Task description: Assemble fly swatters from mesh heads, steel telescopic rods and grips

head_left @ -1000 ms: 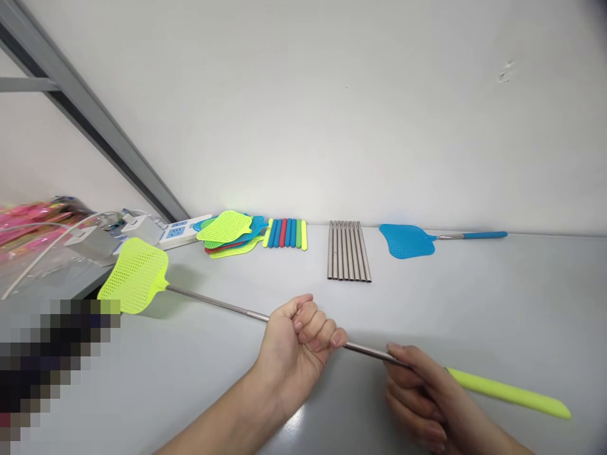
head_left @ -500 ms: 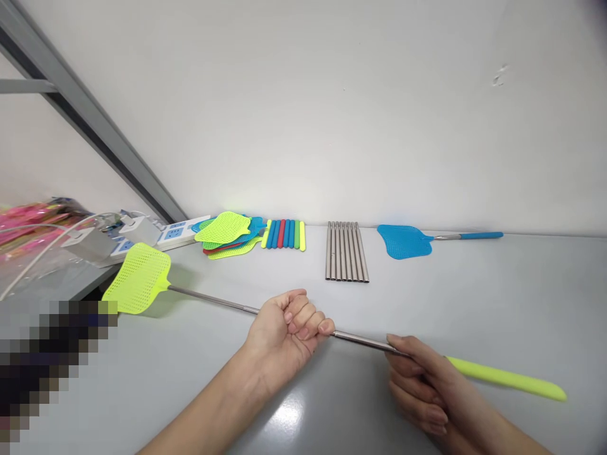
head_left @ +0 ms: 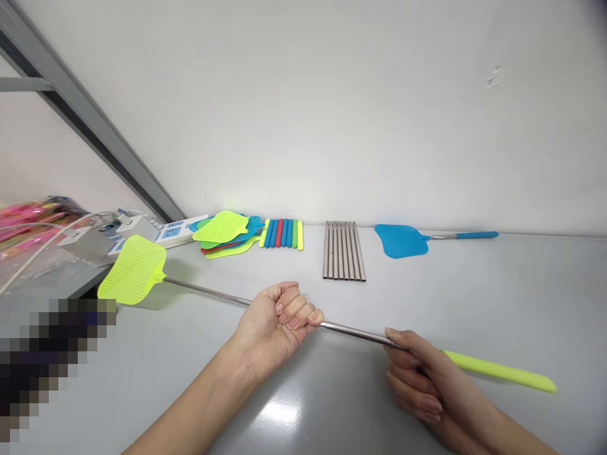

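A yellow-green fly swatter (head_left: 135,270) with a long metal telescopic rod is held slantwise above the grey table, its perforated head at the left and its yellow-green grip at the right. My left hand (head_left: 279,322), palm turned up, is closed round the middle of the rod. Farther right, my right hand (head_left: 420,376) is closed on the rod just ahead of the grip. Behind them lie a row of metal rods (head_left: 343,251), a row of coloured handle grips (head_left: 281,234) and a stack of swatter heads (head_left: 226,232).
A blue fly swatter (head_left: 403,241) lies at the back right by the white wall (head_left: 341,126). Power strips (head_left: 171,232) with white plugs stand at the back left, near pink items in clear plastic (head_left: 33,230). A grey metal post (head_left: 104,120) rises there.
My hands and the fly swatter have shifted slightly left and up in view. The left hand has moved a little away from the right along the rod's direction. Both grips stay closed.
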Action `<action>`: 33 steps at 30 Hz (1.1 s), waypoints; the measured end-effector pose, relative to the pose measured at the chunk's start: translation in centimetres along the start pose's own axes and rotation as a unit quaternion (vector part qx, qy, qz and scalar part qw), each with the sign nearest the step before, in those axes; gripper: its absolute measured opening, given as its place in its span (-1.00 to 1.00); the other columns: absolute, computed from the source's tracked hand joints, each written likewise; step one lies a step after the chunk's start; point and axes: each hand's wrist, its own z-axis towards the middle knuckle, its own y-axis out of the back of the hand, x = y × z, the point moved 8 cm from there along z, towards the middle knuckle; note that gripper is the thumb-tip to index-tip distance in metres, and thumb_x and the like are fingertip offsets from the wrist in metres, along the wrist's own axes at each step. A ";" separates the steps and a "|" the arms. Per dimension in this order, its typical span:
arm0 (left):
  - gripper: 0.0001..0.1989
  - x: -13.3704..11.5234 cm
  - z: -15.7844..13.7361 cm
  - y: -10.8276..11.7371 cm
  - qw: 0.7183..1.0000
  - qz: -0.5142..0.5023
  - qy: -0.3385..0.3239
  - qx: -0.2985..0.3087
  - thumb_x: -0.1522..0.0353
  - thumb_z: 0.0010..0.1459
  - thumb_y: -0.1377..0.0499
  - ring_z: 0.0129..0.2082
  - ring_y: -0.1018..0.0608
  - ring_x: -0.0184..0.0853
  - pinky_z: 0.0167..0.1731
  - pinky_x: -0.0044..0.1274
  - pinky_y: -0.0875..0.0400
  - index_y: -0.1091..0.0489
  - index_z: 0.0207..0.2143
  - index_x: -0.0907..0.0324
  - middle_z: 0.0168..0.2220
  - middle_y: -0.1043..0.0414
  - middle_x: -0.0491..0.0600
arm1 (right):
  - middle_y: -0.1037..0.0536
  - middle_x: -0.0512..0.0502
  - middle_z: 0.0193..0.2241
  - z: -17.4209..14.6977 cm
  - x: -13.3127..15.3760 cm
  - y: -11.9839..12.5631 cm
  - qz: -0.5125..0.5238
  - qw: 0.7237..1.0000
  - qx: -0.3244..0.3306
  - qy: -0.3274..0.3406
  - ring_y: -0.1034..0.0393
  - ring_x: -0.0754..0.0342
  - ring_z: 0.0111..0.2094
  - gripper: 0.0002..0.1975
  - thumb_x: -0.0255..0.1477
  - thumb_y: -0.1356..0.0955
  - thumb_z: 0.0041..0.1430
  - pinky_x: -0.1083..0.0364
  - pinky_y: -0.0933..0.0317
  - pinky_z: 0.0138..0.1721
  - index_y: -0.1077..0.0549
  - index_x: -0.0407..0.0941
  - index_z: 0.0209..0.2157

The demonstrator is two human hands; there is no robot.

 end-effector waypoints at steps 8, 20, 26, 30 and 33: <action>-0.59 0.1 0.1 -0.6 0.998 0.000 -0.048 0.050 0.45 0.06 0.09 -0.75 0.09 -0.48 -0.65 -0.55 -0.13 0.27 -0.74 0.16 -0.77 0.31 -0.20 | 0.10 0.19 -0.79 0.2 0.1 0.1 0.016 0.999 0.043 0.015 0.26 0.28 -0.75 -0.62 -0.31 -0.20 0.12 0.23 0.28 -0.74 -0.01 -0.11 -0.68; -0.57 0.2 0.5 -0.6 0.996 -0.004 -0.060 0.071 0.41 0.06 0.05 -0.74 0.08 -0.48 -0.64 -0.55 -0.12 0.21 -0.76 0.17 -0.78 0.27 -0.21 | 0.08 0.17 -0.79 0.4 -0.1 -0.1 0.001 0.998 0.065 0.010 0.18 0.26 -0.74 -0.59 -0.26 -0.16 0.14 0.21 0.20 -0.70 -0.05 -0.12 -0.71; -0.57 0.3 0.9 -0.2 0.996 -0.004 -0.061 0.063 0.43 0.06 0.05 -0.74 0.10 -0.48 -0.64 -0.55 -0.12 0.21 -0.76 0.17 -0.78 0.28 -0.21 | 0.06 0.16 -0.80 0.4 0.2 -0.2 -0.018 0.997 0.079 0.020 0.14 0.25 -0.74 -0.59 -0.26 -0.16 0.15 0.20 0.17 -0.68 -0.08 -0.13 -0.71; -0.57 0.5 0.9 -0.2 0.996 -0.008 -0.059 0.065 0.43 0.06 0.05 -0.73 0.10 -0.47 -0.63 -0.55 -0.12 0.22 -0.76 0.17 -0.78 0.29 -0.20 | 0.04 0.16 -0.79 0.5 0.3 -0.2 -0.017 0.996 0.084 0.019 0.11 0.25 -0.73 -0.60 -0.26 -0.16 0.15 0.20 0.14 -0.68 -0.10 -0.13 -0.70; -0.57 0.4 0.9 -0.2 0.996 -0.009 -0.061 0.065 0.43 0.05 0.05 -0.73 0.11 -0.47 -0.63 -0.55 -0.12 0.22 -0.76 0.17 -0.78 0.29 -0.21 | 0.04 0.15 -0.79 0.6 0.2 -0.2 -0.015 0.996 0.085 0.017 0.11 0.25 -0.73 -0.60 -0.26 -0.16 0.15 0.21 0.14 -0.68 -0.11 -0.14 -0.69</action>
